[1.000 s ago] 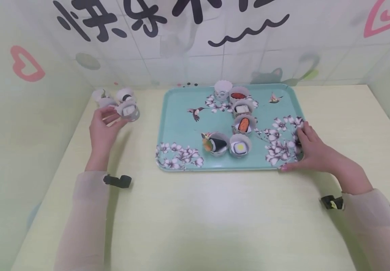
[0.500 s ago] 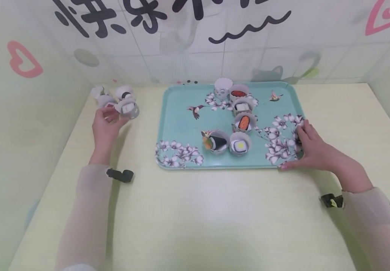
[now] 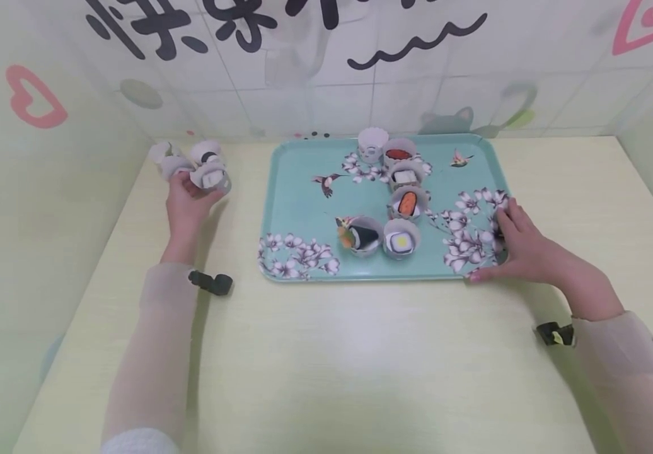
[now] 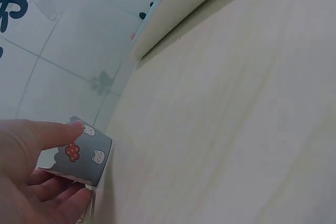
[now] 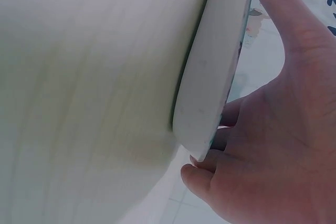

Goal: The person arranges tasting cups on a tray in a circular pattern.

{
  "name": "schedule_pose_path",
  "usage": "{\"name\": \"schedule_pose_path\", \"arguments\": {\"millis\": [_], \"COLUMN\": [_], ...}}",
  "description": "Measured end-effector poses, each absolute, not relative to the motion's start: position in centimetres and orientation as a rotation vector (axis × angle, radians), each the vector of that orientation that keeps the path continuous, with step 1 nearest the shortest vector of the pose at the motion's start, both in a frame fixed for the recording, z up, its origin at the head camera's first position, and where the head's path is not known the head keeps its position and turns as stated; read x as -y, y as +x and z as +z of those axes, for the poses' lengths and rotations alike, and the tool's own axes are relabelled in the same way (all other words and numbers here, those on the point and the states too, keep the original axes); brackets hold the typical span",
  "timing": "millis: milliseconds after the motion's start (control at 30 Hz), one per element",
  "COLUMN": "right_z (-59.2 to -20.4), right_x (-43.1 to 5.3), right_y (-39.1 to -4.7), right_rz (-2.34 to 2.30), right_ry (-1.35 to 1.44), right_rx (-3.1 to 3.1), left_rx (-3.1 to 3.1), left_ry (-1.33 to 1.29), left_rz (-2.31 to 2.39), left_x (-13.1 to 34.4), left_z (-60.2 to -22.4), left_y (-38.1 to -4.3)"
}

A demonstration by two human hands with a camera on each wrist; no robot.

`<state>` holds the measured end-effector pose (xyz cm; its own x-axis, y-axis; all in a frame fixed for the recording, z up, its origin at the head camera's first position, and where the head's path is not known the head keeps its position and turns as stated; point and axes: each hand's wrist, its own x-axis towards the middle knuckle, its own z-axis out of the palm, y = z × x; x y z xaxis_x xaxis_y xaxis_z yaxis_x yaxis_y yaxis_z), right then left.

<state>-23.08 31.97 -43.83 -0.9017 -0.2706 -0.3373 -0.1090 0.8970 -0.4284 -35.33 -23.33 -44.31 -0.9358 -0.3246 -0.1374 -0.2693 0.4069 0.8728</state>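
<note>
My left hand [image 3: 186, 205] pinches a paper baking cup [image 3: 212, 179] with a whitish piece inside, at the table's far left. In the left wrist view the cup [image 4: 86, 153] shows a grey wall with bear and mushroom prints, between thumb and fingers. Close to that hand are more baking cups [image 3: 206, 152], one partly hidden by the fingers. My right hand [image 3: 531, 252] holds the front right corner of a turquoise flowered tray [image 3: 304, 208]. Its thumb lies at the front edge and its fingers bend over the right rim [image 5: 244, 30].
Several baking cups with sushi-like pieces stand on the tray, among them an orange-topped one [image 3: 408, 203] and a dark cone [image 3: 364, 237]. A pale upright cup [image 3: 372, 145] is near the back rim. A printed wall [image 3: 326, 107] borders the table's far edge.
My left wrist and forearm have shifted a little to the right, while the pinched cup stays nearly in place. The right hand and the tray have not visibly moved.
</note>
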Motion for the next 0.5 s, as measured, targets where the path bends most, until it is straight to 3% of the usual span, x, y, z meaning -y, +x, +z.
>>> {"name": "schedule_pose_path", "arguments": {"millis": [500], "right_z": [-43.59], "right_x": [-31.8], "right_y": [-22.87], "right_rz": [-0.58], "right_ry": [-0.271], "right_rx": [-2.664], "left_rx": [2.636], "left_ry": [0.517], "left_rz": [-1.514], "left_x": [23.07], "left_z": [-44.35], "left_y": [-35.63]}}
